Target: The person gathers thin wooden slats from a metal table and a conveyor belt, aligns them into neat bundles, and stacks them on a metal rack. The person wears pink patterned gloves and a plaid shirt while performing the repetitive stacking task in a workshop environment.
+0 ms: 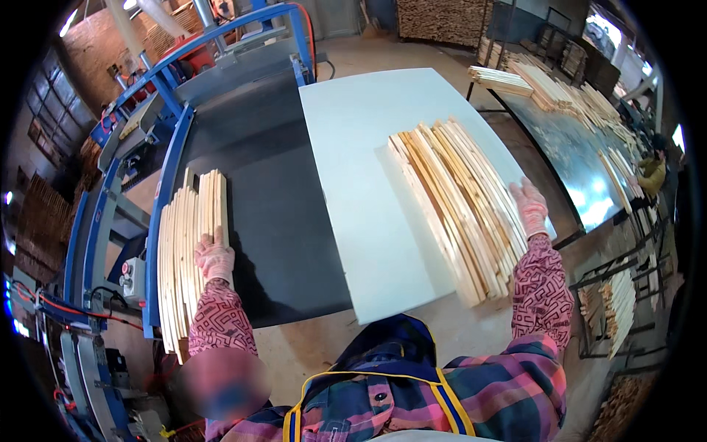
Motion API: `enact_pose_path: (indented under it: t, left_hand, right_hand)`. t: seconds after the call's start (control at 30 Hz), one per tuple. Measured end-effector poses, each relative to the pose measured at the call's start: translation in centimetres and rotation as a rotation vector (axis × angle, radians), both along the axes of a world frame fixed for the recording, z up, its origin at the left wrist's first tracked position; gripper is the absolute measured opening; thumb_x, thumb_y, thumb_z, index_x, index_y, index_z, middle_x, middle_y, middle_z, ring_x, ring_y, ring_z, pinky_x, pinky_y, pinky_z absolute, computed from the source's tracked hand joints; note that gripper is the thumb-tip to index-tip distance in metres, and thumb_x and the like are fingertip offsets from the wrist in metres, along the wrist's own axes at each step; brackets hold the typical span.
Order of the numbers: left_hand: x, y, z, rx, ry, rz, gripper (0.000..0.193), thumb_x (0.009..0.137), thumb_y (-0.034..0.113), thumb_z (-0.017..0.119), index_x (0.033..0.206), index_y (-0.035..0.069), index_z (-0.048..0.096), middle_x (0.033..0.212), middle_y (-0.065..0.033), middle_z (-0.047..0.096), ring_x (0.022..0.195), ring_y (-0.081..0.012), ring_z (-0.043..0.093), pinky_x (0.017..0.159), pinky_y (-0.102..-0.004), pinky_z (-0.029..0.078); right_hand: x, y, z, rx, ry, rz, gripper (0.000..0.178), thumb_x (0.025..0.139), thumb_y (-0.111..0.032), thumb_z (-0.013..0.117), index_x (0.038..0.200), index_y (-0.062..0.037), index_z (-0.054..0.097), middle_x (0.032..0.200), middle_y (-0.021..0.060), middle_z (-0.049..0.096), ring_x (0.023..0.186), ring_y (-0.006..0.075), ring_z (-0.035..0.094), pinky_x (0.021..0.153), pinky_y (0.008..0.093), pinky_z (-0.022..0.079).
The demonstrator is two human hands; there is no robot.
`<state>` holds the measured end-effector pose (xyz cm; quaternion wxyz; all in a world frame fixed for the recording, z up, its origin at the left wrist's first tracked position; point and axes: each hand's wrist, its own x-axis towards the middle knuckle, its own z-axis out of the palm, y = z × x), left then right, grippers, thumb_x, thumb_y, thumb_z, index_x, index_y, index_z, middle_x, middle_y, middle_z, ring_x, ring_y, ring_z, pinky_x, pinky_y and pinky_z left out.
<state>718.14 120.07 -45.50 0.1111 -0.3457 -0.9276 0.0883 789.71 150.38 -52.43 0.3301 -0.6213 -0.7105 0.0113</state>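
Observation:
My left hand (214, 259), in a pale pink glove, rests on a row of long, light wooden strips (177, 250) along the left edge of the black table surface. Its fingers lie stretched out over the strips, not wrapped round them. On the pale board to the right lies a thicker bundle of wooden strips (460, 202), set side by side with uneven ends. Against the outer right side of that bundle is my right hand (530, 208), gloved the same way, with its fingers extended. Whether its palm touches the strips I cannot tell.
A blue metal frame (171, 184) borders the black surface (280, 199) on the left. The pale board (346, 147) joins it on the right. Farther right, a metal table (567, 158) carries more strips, and a person (652, 173) is beside it. Wood is stacked in a rack (618, 309).

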Motion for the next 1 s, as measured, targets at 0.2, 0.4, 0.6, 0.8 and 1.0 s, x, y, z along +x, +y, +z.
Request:
enact_pose_path:
  t: [0.2,0.4,0.6,0.8,1.0]
  left_hand:
    - [0.1,-2.1,0.9,0.013,-0.17,-0.077,0.071,0.085,0.042,0.066,0.146,0.019,0.039,0.144,-0.0188,0.042,0.132,-0.0409,0.042,0.109,-0.0486,0.037]
    - [2.7,-4.8,1.3,0.115,-0.154,-0.033,0.064,0.088,0.05,0.06,0.142,0.018,0.046,0.147,-0.0143,0.042,0.137,-0.0344,0.037,0.111,-0.0456,0.031]
    - [0.5,-4.5,0.0,0.202,-0.22,-0.121,0.064,0.096,0.059,0.044,0.145,0.019,0.044,0.151,-0.0125,0.04,0.138,-0.0342,0.036,0.115,-0.0466,0.025]
    - [1.2,-6.4,1.8,0.003,-0.25,-0.099,0.074,0.094,0.064,0.043,0.152,0.018,0.037,0.158,-0.0153,0.031,0.145,-0.0343,0.026,0.12,-0.0503,0.016]
    - [1.5,-6.0,1.9,0.124,-0.169,-0.155,0.076,0.096,0.064,0.037,0.156,0.018,0.03,0.163,-0.0165,0.021,0.151,-0.0369,0.015,0.122,-0.0523,0.007]
  right_hand:
    - [-2.2,4.2,-5.4,-0.519,-0.311,0.041,0.073,0.094,-0.065,0.046,0.127,-0.0023,0.063,0.113,0.0262,0.067,0.108,0.0445,0.062,0.093,0.0498,0.049]
    - [-14.7,-1.5,-6.0,-0.331,-0.178,0.312,0.052,0.093,-0.053,0.056,0.122,-0.0113,0.066,0.113,0.0224,0.064,0.107,0.0389,0.06,0.092,0.0451,0.049]
    - [-40.4,-15.7,1.0,-0.384,-0.114,0.618,0.071,0.088,-0.061,0.058,0.133,-0.0061,0.057,0.127,0.0245,0.06,0.117,0.0408,0.058,0.097,0.047,0.049]
    - [-44.1,-19.6,-1.1,-0.531,0.264,0.656,0.073,0.091,-0.047,0.061,0.147,-0.0041,0.043,0.142,0.0245,0.051,0.128,0.0366,0.053,0.108,0.0417,0.042]
    - [-39.3,-24.5,-6.5,-0.593,0.94,0.741,0.054,0.1,-0.016,0.059,0.149,-0.0018,0.041,0.139,0.0128,0.053,0.121,0.0209,0.054,0.101,0.0295,0.045]
